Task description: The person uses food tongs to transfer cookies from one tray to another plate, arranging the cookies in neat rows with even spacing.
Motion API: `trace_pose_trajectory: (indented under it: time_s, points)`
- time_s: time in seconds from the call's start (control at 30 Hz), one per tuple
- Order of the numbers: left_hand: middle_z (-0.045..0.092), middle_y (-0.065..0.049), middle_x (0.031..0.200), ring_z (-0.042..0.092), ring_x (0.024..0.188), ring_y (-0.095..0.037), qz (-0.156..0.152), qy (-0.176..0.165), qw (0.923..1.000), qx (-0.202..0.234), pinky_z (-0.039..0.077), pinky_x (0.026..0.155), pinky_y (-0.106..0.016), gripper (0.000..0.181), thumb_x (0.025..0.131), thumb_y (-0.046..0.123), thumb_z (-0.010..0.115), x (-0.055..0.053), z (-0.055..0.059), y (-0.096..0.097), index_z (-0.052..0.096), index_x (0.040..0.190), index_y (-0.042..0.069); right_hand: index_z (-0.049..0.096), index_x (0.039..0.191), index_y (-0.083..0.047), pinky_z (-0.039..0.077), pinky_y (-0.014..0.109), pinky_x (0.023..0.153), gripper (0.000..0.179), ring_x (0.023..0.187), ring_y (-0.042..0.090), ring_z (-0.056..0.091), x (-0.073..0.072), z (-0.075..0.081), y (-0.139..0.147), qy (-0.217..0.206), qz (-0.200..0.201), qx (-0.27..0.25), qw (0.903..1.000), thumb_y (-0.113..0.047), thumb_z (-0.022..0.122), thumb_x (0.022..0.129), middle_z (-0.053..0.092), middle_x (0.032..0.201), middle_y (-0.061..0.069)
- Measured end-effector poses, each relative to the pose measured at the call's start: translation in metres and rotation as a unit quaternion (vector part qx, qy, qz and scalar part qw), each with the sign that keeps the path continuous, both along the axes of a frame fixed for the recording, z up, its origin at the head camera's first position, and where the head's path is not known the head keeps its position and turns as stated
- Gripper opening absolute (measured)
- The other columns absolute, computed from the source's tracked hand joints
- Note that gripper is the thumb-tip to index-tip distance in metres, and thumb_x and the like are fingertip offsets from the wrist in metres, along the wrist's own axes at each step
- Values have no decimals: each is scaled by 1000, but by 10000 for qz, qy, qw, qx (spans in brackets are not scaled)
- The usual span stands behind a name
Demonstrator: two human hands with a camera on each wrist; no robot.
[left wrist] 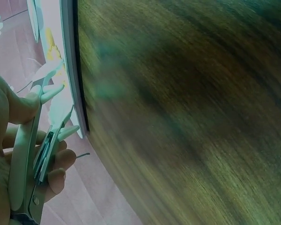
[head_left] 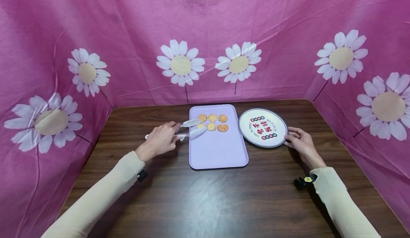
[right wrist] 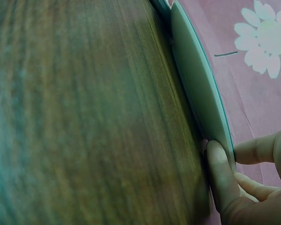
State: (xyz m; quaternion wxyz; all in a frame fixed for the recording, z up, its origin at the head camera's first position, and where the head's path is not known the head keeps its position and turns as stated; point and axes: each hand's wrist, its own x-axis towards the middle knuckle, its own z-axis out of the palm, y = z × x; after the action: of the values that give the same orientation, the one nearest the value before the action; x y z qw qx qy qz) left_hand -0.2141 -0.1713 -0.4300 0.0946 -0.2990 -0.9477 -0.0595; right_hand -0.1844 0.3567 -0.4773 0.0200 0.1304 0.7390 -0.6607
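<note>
My left hand [head_left: 160, 140] grips a pair of tongs [head_left: 198, 132] with white tips, held apart over the left side of a lavender tray [head_left: 217, 154]. On the tray lie several golden cookies [head_left: 222, 128] in two rows. The tong tips reach the left cookies and partly cover one in the nearer row; whether they touch it I cannot tell. In the left wrist view, the thumb and fingers wrap the tong handles [left wrist: 21, 164]. My right hand [head_left: 301, 143] pinches the right rim of a round white plate [head_left: 246, 124] with red lettering, thumb and fingers on either side [right wrist: 201, 84].
The tray and plate sit side by side on a dark wooden table [head_left: 205, 195], the plate against or very near the tray's right edge. A pink curtain [head_left: 205, 17] with white flowers hangs around the table's back and sides.
</note>
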Motion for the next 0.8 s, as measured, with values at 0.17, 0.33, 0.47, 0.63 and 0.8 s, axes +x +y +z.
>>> trace_pose_trajectory:
  time_s: [0.17,0.33,0.47,0.63,0.8]
  points:
    - [69,-12,109,69,88,-30,-24,42,10000,59,59,67,-47,43,92,21,74,0,-2,0,67,129,1,29,155,11,59,13,73,62,81,-8,66,-2,-2,1,-43,39,59,10000,-1,58,102,69,89,-25]
    - [69,-13,112,69,90,-30,-15,57,10000,59,60,69,-47,45,92,20,75,0,-2,0,66,132,1,29,155,11,58,13,73,62,82,-9,66,-2,-2,1,-43,65,187,9998,-2,58,102,67,89,-26]
    - [70,-14,115,69,92,-30,-21,51,9999,88,60,70,-47,46,92,20,74,0,-1,0,65,133,1,32,153,12,59,13,73,60,81,-8,66,0,-1,0,22,40,121,9999,-1,59,101,68,88,-24]
    - [70,-14,118,69,92,-30,-31,70,9999,120,60,70,-46,48,93,19,74,0,1,1,64,136,1,33,152,13,58,13,74,58,81,-9,66,1,-1,-2,44,13,279,9996,-2,59,101,68,87,-25]
    - [70,-13,119,69,92,-30,-84,165,9997,185,59,68,-46,49,92,19,73,-1,3,3,63,137,1,33,152,12,58,13,74,59,81,-9,66,1,-2,-1,42,43,238,9997,-3,59,102,68,87,-25]
